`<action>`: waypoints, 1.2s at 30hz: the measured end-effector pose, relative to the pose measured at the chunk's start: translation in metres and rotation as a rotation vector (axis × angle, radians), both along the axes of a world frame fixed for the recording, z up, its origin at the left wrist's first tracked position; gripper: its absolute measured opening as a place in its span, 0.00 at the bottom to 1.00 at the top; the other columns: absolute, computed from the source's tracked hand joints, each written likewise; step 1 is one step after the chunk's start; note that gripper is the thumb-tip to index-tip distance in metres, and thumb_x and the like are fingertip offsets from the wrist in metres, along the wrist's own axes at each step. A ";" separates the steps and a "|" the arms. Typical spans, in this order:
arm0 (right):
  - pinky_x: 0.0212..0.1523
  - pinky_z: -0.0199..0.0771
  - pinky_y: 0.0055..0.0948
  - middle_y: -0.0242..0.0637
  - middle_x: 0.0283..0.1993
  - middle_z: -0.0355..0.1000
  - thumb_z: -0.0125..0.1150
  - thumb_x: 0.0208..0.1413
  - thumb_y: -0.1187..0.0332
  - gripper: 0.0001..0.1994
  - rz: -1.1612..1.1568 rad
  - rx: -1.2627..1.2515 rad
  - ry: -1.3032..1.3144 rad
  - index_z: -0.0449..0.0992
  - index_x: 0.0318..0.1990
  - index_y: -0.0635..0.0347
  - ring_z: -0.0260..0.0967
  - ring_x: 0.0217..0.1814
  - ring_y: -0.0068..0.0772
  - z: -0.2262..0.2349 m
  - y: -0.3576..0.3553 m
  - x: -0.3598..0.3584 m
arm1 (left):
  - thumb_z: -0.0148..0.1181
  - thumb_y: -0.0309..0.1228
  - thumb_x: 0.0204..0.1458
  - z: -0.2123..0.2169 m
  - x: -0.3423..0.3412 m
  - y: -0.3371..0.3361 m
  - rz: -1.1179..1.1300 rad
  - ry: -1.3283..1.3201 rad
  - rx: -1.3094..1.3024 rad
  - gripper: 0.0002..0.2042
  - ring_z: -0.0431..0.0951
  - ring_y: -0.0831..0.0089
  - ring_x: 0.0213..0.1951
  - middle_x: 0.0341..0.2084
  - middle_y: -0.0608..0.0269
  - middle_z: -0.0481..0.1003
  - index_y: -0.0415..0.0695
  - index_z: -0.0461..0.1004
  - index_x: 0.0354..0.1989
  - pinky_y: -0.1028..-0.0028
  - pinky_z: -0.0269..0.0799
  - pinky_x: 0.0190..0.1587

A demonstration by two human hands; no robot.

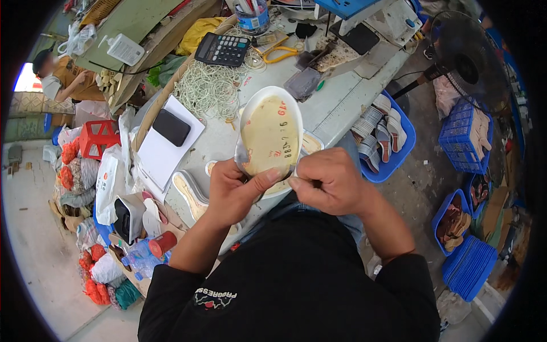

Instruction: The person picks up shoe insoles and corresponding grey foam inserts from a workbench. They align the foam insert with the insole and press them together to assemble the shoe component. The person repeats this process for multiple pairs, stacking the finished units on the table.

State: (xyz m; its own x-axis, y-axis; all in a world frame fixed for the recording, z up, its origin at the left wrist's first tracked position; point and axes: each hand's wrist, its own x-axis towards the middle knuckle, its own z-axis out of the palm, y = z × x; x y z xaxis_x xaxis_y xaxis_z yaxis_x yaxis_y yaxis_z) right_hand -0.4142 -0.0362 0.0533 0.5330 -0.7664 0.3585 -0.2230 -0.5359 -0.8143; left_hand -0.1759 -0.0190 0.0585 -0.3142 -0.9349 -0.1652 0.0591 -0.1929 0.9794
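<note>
Before my chest I hold a shoe piece (270,134) with a white rim and a beige, sole-shaped face marked with red and black print. My left hand (236,191) is closed round its near left edge, the thumb lying across the beige face. Fingers curled in a pinch, my right hand (333,179) meets the near right edge; what lies between its fingertips is hidden. On the table left of my left hand rests a white-edged sole (190,191). Another pale sole (312,143) shows partly behind the held piece.
The table (339,108) carries a calculator (222,49), tangled cord (208,91), yellow-handled pliers (280,55) and a black phone (171,127) on paper (151,162). A blue basin (409,128) of shoe parts and a fan (464,68) stand right. A person (80,82) is far left.
</note>
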 end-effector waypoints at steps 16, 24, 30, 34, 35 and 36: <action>0.29 0.79 0.22 0.28 0.35 0.77 0.66 0.66 0.66 0.10 -0.130 0.983 -0.690 0.77 0.48 0.63 0.70 0.29 0.12 -0.034 0.013 0.030 | 0.51 0.36 0.72 -0.021 -0.014 -0.006 -0.019 0.403 0.455 0.19 0.83 0.65 0.51 0.52 0.52 0.79 0.35 0.68 0.63 0.61 0.84 0.51; 0.30 0.73 0.19 0.29 0.38 0.80 0.66 0.66 0.62 0.13 -0.155 1.089 -0.876 0.80 0.51 0.62 0.72 0.31 0.13 -0.056 -0.012 -0.006 | 0.60 0.35 0.68 -0.015 0.014 -0.039 -0.410 -0.003 0.369 0.17 0.82 0.75 0.45 0.43 0.57 0.82 0.33 0.76 0.56 0.70 0.81 0.47; 0.28 0.66 0.17 0.25 0.35 0.80 0.66 0.64 0.64 0.12 -0.238 0.883 -0.670 0.83 0.50 0.60 0.68 0.29 0.11 -0.065 -0.031 -0.014 | 0.69 0.35 0.62 -0.018 0.016 -0.100 -0.295 -0.484 -0.298 0.13 0.66 0.84 0.29 0.24 0.72 0.70 0.38 0.73 0.41 0.78 0.62 0.31; 0.28 0.64 0.16 0.26 0.34 0.79 0.67 0.64 0.63 0.12 -0.369 0.795 -0.882 0.83 0.49 0.61 0.67 0.29 0.10 -0.066 -0.044 -0.008 | 0.70 0.35 0.61 -0.022 0.001 -0.153 -0.335 -0.316 -0.265 0.13 0.65 0.86 0.28 0.24 0.75 0.70 0.40 0.74 0.43 0.80 0.61 0.31; 0.29 0.65 0.16 0.26 0.34 0.79 0.67 0.64 0.64 0.12 -0.396 0.792 -0.885 0.83 0.49 0.61 0.67 0.29 0.11 -0.066 -0.051 -0.010 | 0.69 0.35 0.61 -0.029 -0.002 -0.168 -0.352 -0.296 -0.250 0.12 0.65 0.87 0.28 0.24 0.76 0.70 0.41 0.74 0.43 0.81 0.61 0.31; 0.29 0.65 0.16 0.26 0.34 0.79 0.67 0.64 0.64 0.12 -0.428 0.791 -0.891 0.83 0.49 0.62 0.67 0.29 0.11 -0.066 -0.059 -0.013 | 0.69 0.35 0.61 -0.031 -0.007 -0.183 -0.373 -0.276 -0.232 0.12 0.65 0.88 0.28 0.25 0.77 0.70 0.41 0.74 0.42 0.81 0.60 0.31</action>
